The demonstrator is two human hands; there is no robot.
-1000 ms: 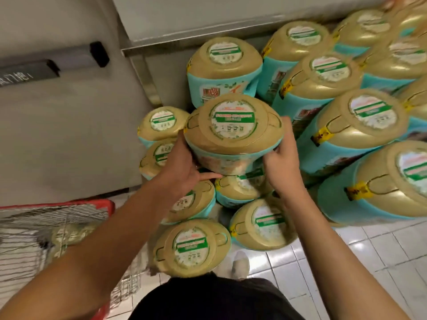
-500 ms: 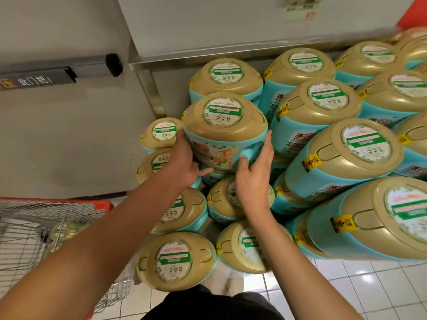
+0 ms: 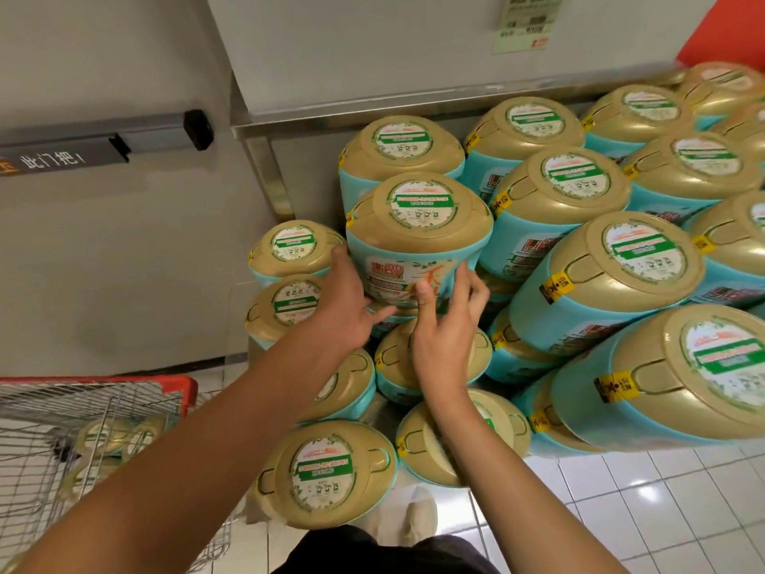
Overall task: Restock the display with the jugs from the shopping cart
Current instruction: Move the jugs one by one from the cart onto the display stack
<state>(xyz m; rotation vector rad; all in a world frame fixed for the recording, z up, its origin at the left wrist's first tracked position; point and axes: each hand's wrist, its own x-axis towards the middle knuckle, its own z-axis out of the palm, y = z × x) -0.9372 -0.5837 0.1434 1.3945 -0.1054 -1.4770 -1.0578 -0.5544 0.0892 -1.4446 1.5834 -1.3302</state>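
A teal jug with a gold lid point(image 3: 418, 234) stands upright on top of the left end of the stacked display point(image 3: 600, 283). My left hand point(image 3: 347, 302) presses flat against its left side, thumb spread toward the label. My right hand point(image 3: 445, 321) touches its lower front with the fingertips on the printed label. Neither hand wraps around it. Several identical jugs sit in tiers around and below it. The red-rimmed wire shopping cart point(image 3: 103, 408) is at lower left, with more gold-lidded jugs point(image 3: 124, 439) visible through its mesh.
A grey cabinet with a metal ledge point(image 3: 372, 113) overhangs the back of the stack. A grey door with a push bar point(image 3: 103, 147) fills the left. White floor tiles point(image 3: 641, 511) lie at lower right, and my shoe point(image 3: 420, 517) stands by the bottom jugs.
The jug went from being carried between both hands onto the stack's top tier. My right hand slid from its right side to its lower front, and my view tilted upward.
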